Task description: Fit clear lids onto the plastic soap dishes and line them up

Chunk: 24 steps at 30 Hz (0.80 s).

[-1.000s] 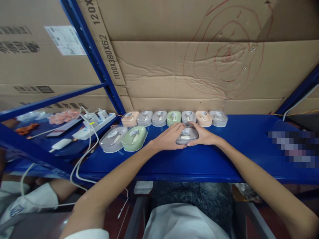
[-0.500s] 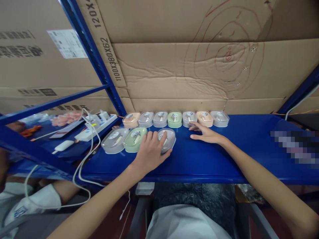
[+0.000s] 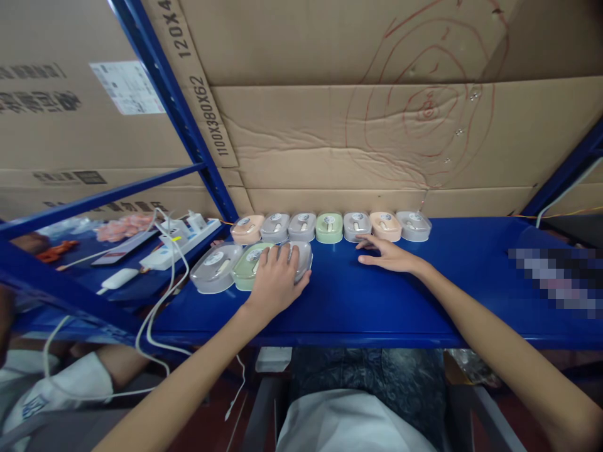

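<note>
My left hand (image 3: 276,278) lies over a grey boxed mouse (image 3: 302,259) on the blue shelf (image 3: 377,295), pressing it against a green boxed mouse (image 3: 247,270). A grey boxed mouse (image 3: 213,267) stands left of the green one. My right hand (image 3: 389,254) rests flat on the shelf with fingers apart and holds nothing. Its fingertips lie just in front of a back row of several boxed mice (image 3: 330,226) in peach, grey and green.
Big cardboard boxes (image 3: 358,125) close off the back behind the row. At the left, a white power strip (image 3: 179,242) with plugs and white cables (image 3: 160,301) lies beyond a blue upright (image 3: 188,125). Another person's sleeve (image 3: 51,386) shows at lower left.
My left hand slid the grey boxed mouse leftward from the shelf's middle until it met the green one. My right hand let go of it and stayed flat near the back row.
</note>
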Tool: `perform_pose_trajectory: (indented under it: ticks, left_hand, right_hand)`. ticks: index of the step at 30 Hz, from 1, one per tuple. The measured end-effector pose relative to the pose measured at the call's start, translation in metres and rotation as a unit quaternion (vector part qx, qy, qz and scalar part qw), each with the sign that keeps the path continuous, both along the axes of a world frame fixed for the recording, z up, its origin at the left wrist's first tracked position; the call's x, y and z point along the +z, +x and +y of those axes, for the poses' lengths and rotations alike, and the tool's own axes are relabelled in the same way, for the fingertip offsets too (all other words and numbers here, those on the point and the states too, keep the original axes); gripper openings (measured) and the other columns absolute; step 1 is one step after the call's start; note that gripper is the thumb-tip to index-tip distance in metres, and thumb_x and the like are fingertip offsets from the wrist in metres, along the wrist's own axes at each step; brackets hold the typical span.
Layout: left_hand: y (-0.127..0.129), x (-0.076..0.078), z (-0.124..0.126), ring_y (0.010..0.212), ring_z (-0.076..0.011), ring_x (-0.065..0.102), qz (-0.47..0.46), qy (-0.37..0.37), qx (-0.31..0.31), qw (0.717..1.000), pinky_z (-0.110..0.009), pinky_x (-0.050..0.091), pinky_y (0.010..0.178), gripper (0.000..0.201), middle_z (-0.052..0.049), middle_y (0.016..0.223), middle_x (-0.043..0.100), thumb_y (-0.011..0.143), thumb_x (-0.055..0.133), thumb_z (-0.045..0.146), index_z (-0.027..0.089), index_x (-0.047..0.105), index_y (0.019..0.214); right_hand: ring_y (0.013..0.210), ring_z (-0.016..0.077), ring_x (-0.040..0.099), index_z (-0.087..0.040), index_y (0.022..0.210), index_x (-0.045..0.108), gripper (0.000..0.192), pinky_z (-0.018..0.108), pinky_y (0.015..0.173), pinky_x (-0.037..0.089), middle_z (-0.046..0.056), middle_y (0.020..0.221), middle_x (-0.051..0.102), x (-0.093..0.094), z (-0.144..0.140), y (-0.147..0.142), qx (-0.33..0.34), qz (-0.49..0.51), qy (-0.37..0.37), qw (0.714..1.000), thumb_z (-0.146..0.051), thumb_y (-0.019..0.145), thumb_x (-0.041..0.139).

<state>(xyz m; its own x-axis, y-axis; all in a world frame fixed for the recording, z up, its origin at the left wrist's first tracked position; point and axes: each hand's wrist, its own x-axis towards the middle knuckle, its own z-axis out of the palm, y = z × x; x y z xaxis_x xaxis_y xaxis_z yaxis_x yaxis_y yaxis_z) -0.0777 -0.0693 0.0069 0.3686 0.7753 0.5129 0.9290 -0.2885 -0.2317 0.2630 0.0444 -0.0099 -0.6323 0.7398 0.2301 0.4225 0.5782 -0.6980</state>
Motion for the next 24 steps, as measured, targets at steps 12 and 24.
perform_pose_trajectory:
  ticks: [12, 24]
  left_hand:
    - [0.000, -0.007, -0.006, 0.133, -0.0478, 0.057, -0.016, 0.000, 0.034, 0.999, -0.067, 0.043, 0.112, 0.055, -0.026, 0.147, 0.063, 0.107, 0.050, 0.048, 0.011, 0.060, 0.147]
    - [0.003, -0.006, -0.005, 0.128, -0.0509, 0.057, -0.036, -0.008, 0.081, 0.996, -0.067, 0.046, 0.106, 0.059, -0.028, 0.144, 0.061, 0.104, 0.054, 0.055, 0.012, 0.062, 0.144]
  right_hand:
    - [0.140, 0.0354, 0.065, -0.025, 0.156, 0.055, 0.081, 0.063, 0.125, 0.047, 0.015, 0.142, 0.071, 0.003, -0.002, -0.001, -0.004, 0.015, -0.033, 0.999, -0.070, 0.091, 0.074]
    - [0.088, 0.0276, 0.076, -0.025, 0.109, 0.078, 0.046, 0.047, 0.085, 0.063, 0.008, 0.101, 0.081, 0.035, 0.003, 0.029, -0.202, 0.152, 0.127, 0.959, -0.068, 0.095, 0.067]
